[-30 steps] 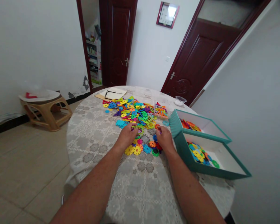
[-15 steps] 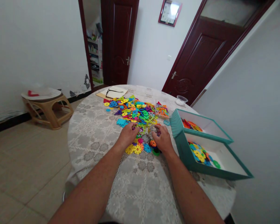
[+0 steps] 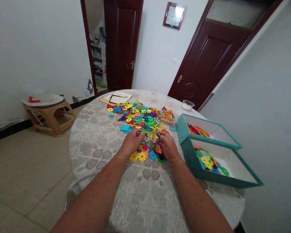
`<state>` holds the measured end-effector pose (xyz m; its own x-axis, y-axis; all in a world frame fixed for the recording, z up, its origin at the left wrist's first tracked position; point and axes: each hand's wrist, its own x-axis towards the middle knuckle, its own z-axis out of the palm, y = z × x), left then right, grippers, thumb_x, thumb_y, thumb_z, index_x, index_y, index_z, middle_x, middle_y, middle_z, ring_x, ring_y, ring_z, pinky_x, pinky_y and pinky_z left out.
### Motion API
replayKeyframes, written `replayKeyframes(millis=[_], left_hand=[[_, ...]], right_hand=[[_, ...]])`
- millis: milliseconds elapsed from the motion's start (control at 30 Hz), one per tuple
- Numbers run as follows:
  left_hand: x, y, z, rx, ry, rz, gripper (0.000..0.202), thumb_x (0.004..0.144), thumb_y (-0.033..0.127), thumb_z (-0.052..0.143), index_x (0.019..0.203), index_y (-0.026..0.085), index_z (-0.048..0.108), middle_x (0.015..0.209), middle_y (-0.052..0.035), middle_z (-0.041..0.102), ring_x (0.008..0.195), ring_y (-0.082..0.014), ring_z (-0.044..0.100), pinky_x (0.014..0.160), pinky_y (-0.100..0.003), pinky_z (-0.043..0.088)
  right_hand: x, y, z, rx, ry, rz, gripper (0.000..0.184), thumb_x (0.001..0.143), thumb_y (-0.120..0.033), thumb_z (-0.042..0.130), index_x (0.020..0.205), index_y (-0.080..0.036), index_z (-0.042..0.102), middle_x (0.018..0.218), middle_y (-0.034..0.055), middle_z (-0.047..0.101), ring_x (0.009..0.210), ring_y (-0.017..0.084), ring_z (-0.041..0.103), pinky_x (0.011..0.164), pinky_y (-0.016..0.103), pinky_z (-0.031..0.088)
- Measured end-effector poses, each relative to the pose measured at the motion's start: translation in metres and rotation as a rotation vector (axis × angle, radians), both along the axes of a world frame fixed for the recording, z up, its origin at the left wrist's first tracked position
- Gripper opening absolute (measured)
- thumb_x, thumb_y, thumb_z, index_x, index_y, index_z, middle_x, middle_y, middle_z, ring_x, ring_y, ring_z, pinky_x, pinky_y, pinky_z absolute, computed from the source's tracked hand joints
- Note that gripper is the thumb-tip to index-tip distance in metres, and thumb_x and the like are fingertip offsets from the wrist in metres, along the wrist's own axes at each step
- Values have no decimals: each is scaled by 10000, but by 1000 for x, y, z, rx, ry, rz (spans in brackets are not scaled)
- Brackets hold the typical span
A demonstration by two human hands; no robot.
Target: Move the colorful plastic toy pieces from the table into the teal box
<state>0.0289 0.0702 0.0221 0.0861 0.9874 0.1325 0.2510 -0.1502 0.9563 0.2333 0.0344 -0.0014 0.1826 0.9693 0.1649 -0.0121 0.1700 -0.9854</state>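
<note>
A heap of colourful plastic snowflake discs (image 3: 138,116) lies on the round table with the lace cloth (image 3: 145,191). My left hand (image 3: 132,142) rests at the heap's near edge, fingers curled and pinched on pieces there. My right hand (image 3: 167,144) is close beside it, fingers pinched on a small yellow-green piece (image 3: 155,135) between the two hands. A small joined cluster of yellow, orange, blue and green discs (image 3: 147,155) lies just in front of both hands.
Two teal boxes (image 3: 191,155) holding sorted discs stand at the right table edge. A small clear tray of pieces (image 3: 167,116), a plastic cup (image 3: 188,104), and glasses on a notebook (image 3: 117,96) lie further back. A tan stool (image 3: 49,115) stands on the floor at left.
My right hand has moved left toward my left hand and lifted a small piece between the fingers. The left hand has barely shifted.
</note>
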Motion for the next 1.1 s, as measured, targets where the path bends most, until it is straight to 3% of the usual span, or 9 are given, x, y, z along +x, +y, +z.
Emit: replayKeyframes(millis=[100,233,367,467,667,767,900,1000,1100], left_hand=[[1,-2,2,-81,-172,-61,249,802,330,691,998,192,756,826,-39,741,767,-201,678,677,-284,522],[2,-8,8,-262,-574,-180,317,776,371,747,1037,196,710,1010,-55,742,846,-185,703,676,-271,569],[2,-11,11,-397,-791,-311,354,745,340,813,1041,202,678,984,-39,707,818,-172,686,653,-294,597],[3,-9,9,-384,-876,-317,317,732,272,828,997,171,689,928,-30,698,785,-136,667,677,-251,579],[4,-4,3,-347,-841,-257,266,706,226,835,931,143,719,898,-32,717,780,-123,660,712,-233,552],[4,-4,3,-353,-832,-263,290,691,239,845,939,145,728,901,-36,725,787,-131,663,718,-242,549],[5,-7,5,-319,-806,-297,322,696,278,849,971,155,738,918,-39,730,799,-139,668,745,-256,548],[4,-9,8,-279,-761,-311,363,697,309,850,1008,157,739,928,-44,739,835,-158,678,781,-276,546],[3,-9,8,-286,-724,-328,381,689,322,849,1013,154,741,910,-46,739,834,-165,679,777,-279,543]], right_hand=[[-4,-2,4,-31,157,108,340,783,-406,666,1062,-213,696,871,22,664,740,185,644,725,341,564],[-12,-6,8,-3,197,158,335,760,-378,704,1056,-220,710,958,33,687,782,182,649,755,349,567],[-14,-8,5,41,134,156,343,793,-370,722,1108,-235,707,912,18,706,797,187,665,797,362,563],[-12,-9,5,44,3,141,371,814,-369,720,1158,-233,701,904,17,718,813,197,683,816,367,559],[-7,-9,16,262,-343,-71,265,817,-280,661,1072,-226,708,1098,63,688,997,220,661,933,383,544],[-6,-10,21,324,-451,-106,241,818,-262,629,1033,-223,729,1163,88,679,1132,248,634,1025,416,511],[-13,-10,21,154,-199,-91,229,825,-353,682,1010,-226,731,1294,97,672,1143,260,646,967,426,553],[-22,-8,16,-59,139,3,391,751,-388,789,1098,-239,692,1160,77,727,965,230,696,803,383,598],[-21,-7,15,-47,156,5,446,697,-340,828,1109,-237,690,1066,45,738,901,200,690,787,347,586]])
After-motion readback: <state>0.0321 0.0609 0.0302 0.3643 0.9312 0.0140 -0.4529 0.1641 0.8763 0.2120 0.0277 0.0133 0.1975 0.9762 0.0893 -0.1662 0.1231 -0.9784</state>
